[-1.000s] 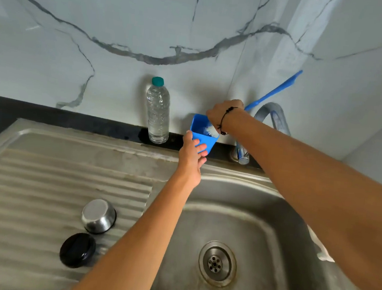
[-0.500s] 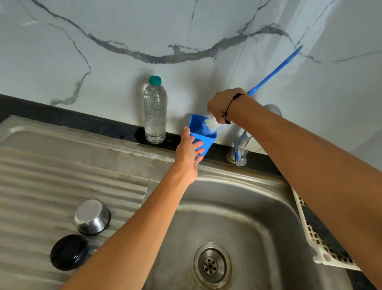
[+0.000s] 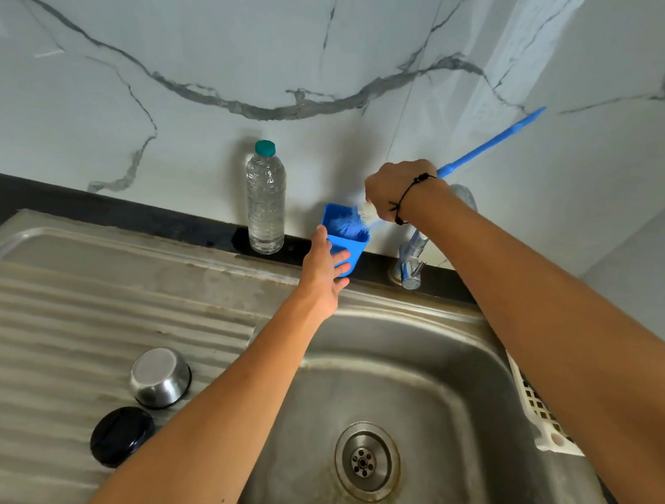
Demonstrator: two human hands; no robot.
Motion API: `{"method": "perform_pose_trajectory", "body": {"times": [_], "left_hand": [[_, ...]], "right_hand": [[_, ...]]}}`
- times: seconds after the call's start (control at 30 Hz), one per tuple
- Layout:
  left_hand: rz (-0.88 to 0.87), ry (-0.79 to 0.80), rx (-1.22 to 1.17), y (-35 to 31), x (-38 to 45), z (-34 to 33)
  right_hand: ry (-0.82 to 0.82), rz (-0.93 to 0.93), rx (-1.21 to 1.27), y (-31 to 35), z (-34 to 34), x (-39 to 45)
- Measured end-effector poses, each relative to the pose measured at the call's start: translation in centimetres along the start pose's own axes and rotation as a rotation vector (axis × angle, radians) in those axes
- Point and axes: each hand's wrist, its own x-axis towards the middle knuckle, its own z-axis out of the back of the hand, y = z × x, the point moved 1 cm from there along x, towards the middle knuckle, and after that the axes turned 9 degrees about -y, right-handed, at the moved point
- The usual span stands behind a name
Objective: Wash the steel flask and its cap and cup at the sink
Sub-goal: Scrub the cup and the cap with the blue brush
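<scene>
Steadying the blue holder (image 3: 343, 244) at the back of the sink (image 3: 452, 383) with the left hand (image 3: 323, 275), fingers (image 3: 342, 257) wrapped round its front wall and thumb up along the near corner, probably so that it stays put while the brush works inside. Gripping the bottle brush (image 3: 489, 143) low on its stem with the right hand (image 3: 395, 187), fingers curled out of sight behind the knuckles, white bristles (image 3: 360, 218) dipped into the holder's mouth, long blue handle slanting up and to the right over the tap (image 3: 415, 255). Likely loading the brush with soap or drawing it out, ahead of any scrubbing. Reaching with both forearms far forward across the basin, left wrist straight, right wrist bent down. Leaving the steel cup (image 3: 160, 377) upside down on the ribbed drainer, with the black cap (image 3: 122, 435) just beside it nearer the camera, both well apart from the hands and seemingly waiting their turn. No flask body anywhere in view. Standing just left of the holder, a clear plastic bottle (image 3: 265, 201) on the dark desk strip; poking in at the right edge, a white basket (image 3: 537, 414).
</scene>
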Motion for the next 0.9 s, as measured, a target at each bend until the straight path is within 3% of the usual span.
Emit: {"method": "perform_pose_trajectory", "body": {"times": [0.4, 0.6, 0.73, 0.83, 0.9], "left_hand": [[-0.033, 0.023, 0.031, -0.5, -1.9, 0.4], [-0.184, -0.041, 0.221, 0.5, -5.3, 2.6], [-0.327, -0.066, 0.404, 3.5, -7.9, 6.5], [-0.352, -0.078, 0.445, 6.0, -9.2, 9.9], [-0.371, -0.104, 0.458, 7.3, -9.7, 12.0]], "right_hand": [[-0.189, -0.271, 0.356, -2.8, 1.0, -5.3], [-0.280, -0.431, 0.596, -2.7, 2.5, -8.9], [-0.352, -0.528, 0.803, 0.6, 0.5, -13.7], [-0.446, -0.626, 0.985, 4.8, -3.8, -17.1], [-0.422, -0.674, 1.148, 8.4, -7.5, -19.1]]}}
